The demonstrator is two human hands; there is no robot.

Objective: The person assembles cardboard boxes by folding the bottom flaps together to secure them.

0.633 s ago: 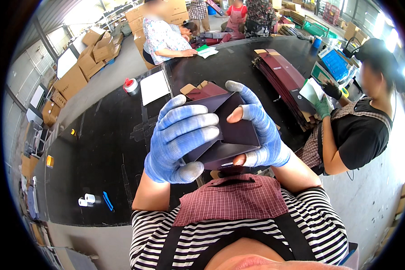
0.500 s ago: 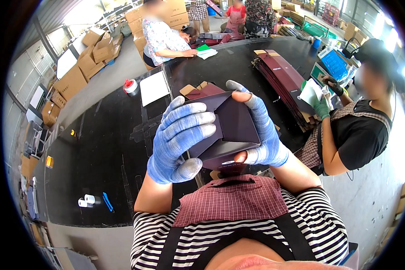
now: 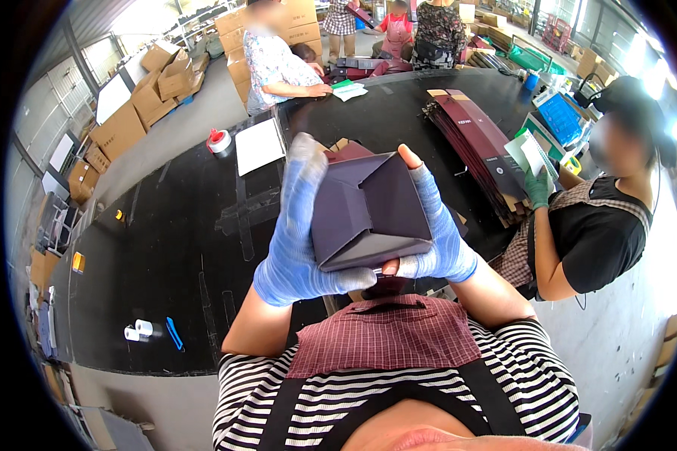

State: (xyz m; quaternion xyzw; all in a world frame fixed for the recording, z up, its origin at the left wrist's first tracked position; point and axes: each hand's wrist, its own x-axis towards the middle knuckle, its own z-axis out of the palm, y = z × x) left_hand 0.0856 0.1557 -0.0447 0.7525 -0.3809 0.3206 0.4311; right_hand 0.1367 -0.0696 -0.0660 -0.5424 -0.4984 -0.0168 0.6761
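Between my two gloved hands is a dark purple cardboard box [image 3: 399, 201], held up over the near edge of the black table. Its folded end panels face up and slope inward to a crease. My left hand [image 3: 297, 233], in a blue and grey glove, lies along the box's left side, with the thumb at the near edge. My right hand [image 3: 440, 233] grips the right side, its bare index fingertip at the far corner and bare thumb tip at the near edge. More maroon card [image 3: 347, 151] lies just behind the box, partly hidden.
A stack of flat maroon boxes [image 3: 478, 146] lies right of centre on the black table [image 3: 150, 263]. White paper [image 3: 259, 146], a tape roll [image 3: 219, 141], small white rolls [image 3: 143, 328] and a blue cutter [image 3: 174, 333] are to the left. A co-worker [image 3: 609, 233] stands close on the right, holding paper.
My left hand has moved from across the top of the box to flat along its left side. The box has turned slightly, showing more of its folded end.
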